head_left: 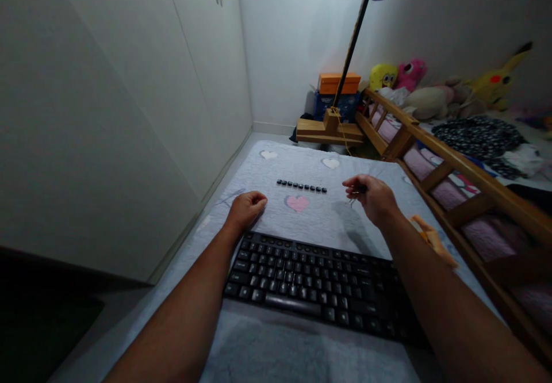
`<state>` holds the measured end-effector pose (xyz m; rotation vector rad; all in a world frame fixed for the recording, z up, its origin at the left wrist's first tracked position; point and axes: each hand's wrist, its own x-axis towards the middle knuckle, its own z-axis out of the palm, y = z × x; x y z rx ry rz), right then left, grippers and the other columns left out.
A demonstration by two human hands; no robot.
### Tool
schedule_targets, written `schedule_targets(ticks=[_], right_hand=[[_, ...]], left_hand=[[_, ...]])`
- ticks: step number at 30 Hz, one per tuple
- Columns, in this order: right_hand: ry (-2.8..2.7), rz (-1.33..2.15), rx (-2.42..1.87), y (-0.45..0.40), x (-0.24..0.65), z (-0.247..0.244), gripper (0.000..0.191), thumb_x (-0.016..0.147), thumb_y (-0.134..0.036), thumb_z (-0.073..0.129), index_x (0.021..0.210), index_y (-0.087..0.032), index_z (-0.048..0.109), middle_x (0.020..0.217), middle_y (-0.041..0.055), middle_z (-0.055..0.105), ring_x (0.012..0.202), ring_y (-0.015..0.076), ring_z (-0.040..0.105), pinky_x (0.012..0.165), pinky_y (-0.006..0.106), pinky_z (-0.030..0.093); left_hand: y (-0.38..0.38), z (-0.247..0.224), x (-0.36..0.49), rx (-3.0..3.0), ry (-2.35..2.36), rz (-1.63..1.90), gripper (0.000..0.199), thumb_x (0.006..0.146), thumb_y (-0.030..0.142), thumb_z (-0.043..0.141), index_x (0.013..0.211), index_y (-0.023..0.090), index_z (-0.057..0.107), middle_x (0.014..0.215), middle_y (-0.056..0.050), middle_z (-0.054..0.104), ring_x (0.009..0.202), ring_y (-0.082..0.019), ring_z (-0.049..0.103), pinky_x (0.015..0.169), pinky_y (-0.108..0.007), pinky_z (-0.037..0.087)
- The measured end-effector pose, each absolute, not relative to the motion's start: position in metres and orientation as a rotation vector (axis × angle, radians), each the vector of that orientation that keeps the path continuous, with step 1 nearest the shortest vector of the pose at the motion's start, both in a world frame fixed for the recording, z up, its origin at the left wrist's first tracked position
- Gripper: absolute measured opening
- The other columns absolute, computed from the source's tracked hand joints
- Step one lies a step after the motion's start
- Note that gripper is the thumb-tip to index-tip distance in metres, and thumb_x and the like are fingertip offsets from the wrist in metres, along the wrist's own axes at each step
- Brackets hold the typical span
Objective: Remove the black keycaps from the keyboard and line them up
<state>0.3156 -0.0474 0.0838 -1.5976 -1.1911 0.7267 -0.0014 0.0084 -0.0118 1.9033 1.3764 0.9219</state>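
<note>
A black keyboard point(302, 276) lies across the light blue quilted cloth point(259, 337), partly hidden by my right forearm. Beyond it, several small black keycaps point(301, 186) form a row on the cloth. My left hand point(248, 207) rests closed just past the keyboard's left top corner; whether anything is in its fingers is hidden. To the right of the row, my right hand point(366, 194) is raised over the cloth with curled fingers. It holds a small thin wire-like tool point(351, 202), seen only in part.
An orange cloth point(433, 239) lies by my right forearm. A wooden bed rail point(457, 164) runs along the right side, with plush toys behind it. The white cabinet point(129, 113) stands at left. Past the far edge are a wooden stand point(330, 130) and boxes.
</note>
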Motion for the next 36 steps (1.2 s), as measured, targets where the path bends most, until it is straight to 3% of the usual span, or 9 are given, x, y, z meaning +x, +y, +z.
schedule_targets(ticks=[2, 8, 13, 17, 21, 36], right_hand=[[-1.048, 0.858, -1.413, -0.071, 0.319, 0.090, 0.025, 0.076, -0.033, 0.041, 0.069, -0.018, 0.059, 0.075, 0.0058, 0.063, 0.066, 0.0154, 0.059, 0.061, 0.029, 0.049], [-0.941, 1.126, -1.253, -0.144, 0.323, 0.093, 0.023, 0.084, -0.038, 0.050, 0.073, -0.020, 0.060, 0.053, -0.0038, 0.043, 0.046, 0.0106, 0.039, 0.048, 0.025, 0.039], [-1.164, 1.052, -1.561, -0.182, 0.306, 0.082, 0.029, 0.089, -0.047, 0.046, 0.084, -0.020, 0.058, 0.060, -0.0027, 0.051, 0.054, 0.0119, 0.046, 0.053, 0.025, 0.038], [-1.397, 0.842, -1.756, -0.189, 0.296, 0.073, 0.024, 0.082, -0.043, 0.058, 0.094, -0.023, 0.058, 0.074, -0.0019, 0.060, 0.063, 0.0143, 0.054, 0.060, 0.026, 0.042], [-1.575, 0.679, -1.768, -0.190, 0.293, 0.067, 0.021, 0.084, -0.039, 0.055, 0.095, -0.022, 0.059, 0.087, 0.0012, 0.066, 0.078, 0.0176, 0.061, 0.072, 0.029, 0.045], [-1.844, 0.440, -1.707, -0.192, 0.286, 0.054, 0.013, 0.086, -0.033, 0.053, 0.088, -0.021, 0.060, 0.074, 0.0013, 0.066, 0.064, 0.0171, 0.062, 0.062, 0.028, 0.047]], left_hand=[[0.008, -0.012, -0.001, 1.899, 1.371, 0.923, 0.026, 0.076, 0.037, 0.056, 0.080, 0.015, 0.069, 0.073, -0.004, 0.070, 0.067, -0.016, 0.061, 0.064, -0.026, 0.046], [0.007, -0.013, -0.002, 1.926, 1.377, 0.899, 0.026, 0.076, 0.037, 0.055, 0.080, 0.016, 0.069, 0.073, -0.004, 0.070, 0.068, -0.017, 0.062, 0.064, -0.026, 0.045], [0.005, -0.010, -0.001, 1.958, 1.402, 0.875, 0.026, 0.076, 0.038, 0.055, 0.079, 0.016, 0.069, 0.073, -0.004, 0.070, 0.069, -0.018, 0.062, 0.065, -0.027, 0.046], [0.002, -0.005, 0.000, 1.979, 1.413, 0.860, 0.027, 0.075, 0.038, 0.054, 0.079, 0.016, 0.070, 0.074, -0.004, 0.070, 0.069, -0.018, 0.062, 0.067, -0.027, 0.046], [0.002, -0.005, 0.001, 1.978, 1.425, 0.850, 0.027, 0.075, 0.038, 0.054, 0.079, 0.017, 0.070, 0.073, -0.003, 0.070, 0.070, -0.018, 0.063, 0.067, -0.028, 0.046], [0.004, -0.005, 0.002, 1.991, 1.442, 0.833, 0.027, 0.075, 0.038, 0.054, 0.080, 0.017, 0.070, 0.075, -0.004, 0.070, 0.071, -0.018, 0.063, 0.066, -0.028, 0.046]])
